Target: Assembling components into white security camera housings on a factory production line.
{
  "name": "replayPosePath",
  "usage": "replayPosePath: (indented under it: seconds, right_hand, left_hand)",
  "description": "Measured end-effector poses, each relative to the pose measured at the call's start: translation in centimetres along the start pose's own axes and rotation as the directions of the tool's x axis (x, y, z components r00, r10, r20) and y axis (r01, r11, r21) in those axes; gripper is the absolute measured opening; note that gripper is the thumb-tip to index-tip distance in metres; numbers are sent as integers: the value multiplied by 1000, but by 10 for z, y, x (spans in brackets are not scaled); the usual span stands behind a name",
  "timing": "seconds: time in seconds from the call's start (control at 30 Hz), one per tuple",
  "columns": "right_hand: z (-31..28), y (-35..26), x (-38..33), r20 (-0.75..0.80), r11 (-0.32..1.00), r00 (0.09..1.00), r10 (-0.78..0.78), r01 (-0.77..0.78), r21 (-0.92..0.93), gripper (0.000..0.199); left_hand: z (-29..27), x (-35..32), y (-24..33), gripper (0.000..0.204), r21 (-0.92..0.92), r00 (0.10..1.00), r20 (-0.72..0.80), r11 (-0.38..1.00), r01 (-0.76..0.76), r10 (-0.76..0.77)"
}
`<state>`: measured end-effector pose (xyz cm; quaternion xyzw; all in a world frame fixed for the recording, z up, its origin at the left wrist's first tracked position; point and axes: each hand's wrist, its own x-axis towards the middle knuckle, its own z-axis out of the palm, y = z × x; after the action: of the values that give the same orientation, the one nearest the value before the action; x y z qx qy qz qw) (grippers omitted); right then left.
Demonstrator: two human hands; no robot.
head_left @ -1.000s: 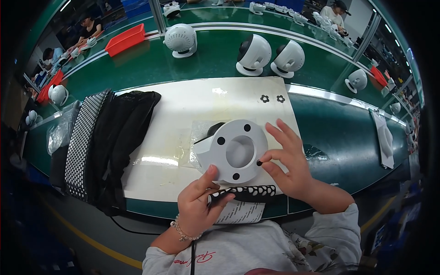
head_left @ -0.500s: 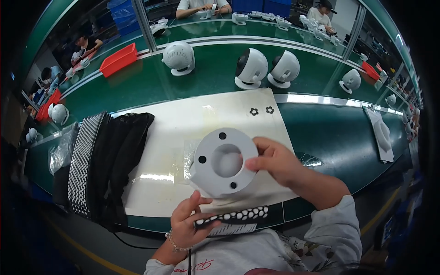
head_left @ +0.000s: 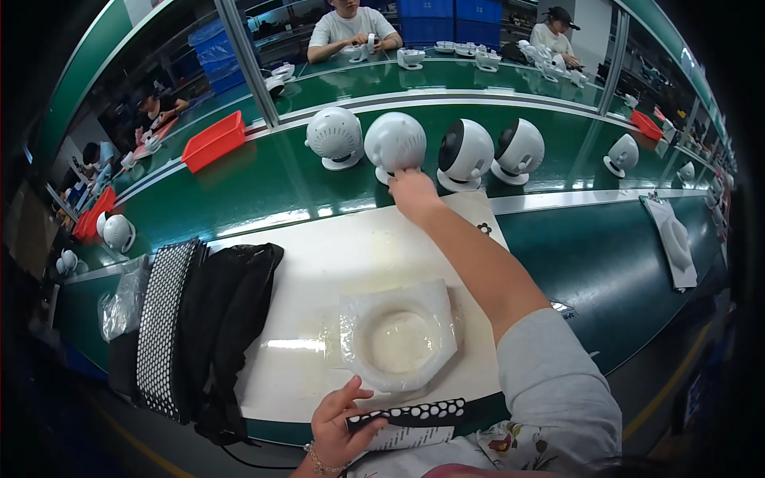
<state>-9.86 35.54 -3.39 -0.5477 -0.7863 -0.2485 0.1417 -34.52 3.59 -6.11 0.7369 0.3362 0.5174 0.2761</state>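
White round fan (head_left: 396,143) standing on the green belt (head_left: 263,179) beyond the white surface (head_left: 319,263), second in a close row of four alike: one (head_left: 335,137) to its left, two (head_left: 464,154) (head_left: 519,149) to its right with dark faces turned partly this way. Right hand (head_left: 413,191) stretched out over the surface, fingers closed on the base of the second fan, apparently setting it into line or taking it from it; cannot tell which. Left hand (head_left: 344,421) near the surface's front edge, fingers loosely spread, resting on a black strip with white dots (head_left: 410,414), gripping nothing firmly. One clear plastic tray (head_left: 398,334) lying empty mid-surface, so the stage at this station judged done for this unit, the next not begun. One small black flower-shaped part (head_left: 484,228) visible by the forearm. One dotted black-and-white sheet (head_left: 163,334) and one heap of black fabric (head_left: 235,319) at left; one red bin (head_left: 212,141) on the belt. More white fans farther along the belt, too scattered to count surely.
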Motion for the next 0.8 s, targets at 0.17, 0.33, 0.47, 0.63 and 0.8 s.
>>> replayPosePath:
  seconds: [0.17, 0.33, 0.47, 0.63, 0.8]
  right_hand:
    - [-25, 7, -23, 257, 890, 958, 130, -227, 396, 31]
    - [-57, 82, -89, 264, 834, 897, 356, -432, 344, 42]
    - [-43, 121, -101, 147, 923, 920, 364, -377, 74, 45]
    - [-34, 136, -80, 401, 930, 870, 286, -354, 104, 55]
    - [-44, 119, -78, 343, 882, 871, 351, -430, 191, 46]
  left_hand:
    - [-10, -6, -9, 23, -40, 997, -5, 996, 79, -80]
    - [-23, -1, -5, 48, -11, 995, 95, 999, 33, -32]
    - [-31, 0, -10, 38, -28, 992, 119, 999, 39, -36]
    - [-39, 5, -17, 27, 21, 990, 141, 1000, 2, -5]
    - [-46, 4, -19, 24, 17, 990, 132, 999, 37, -39]
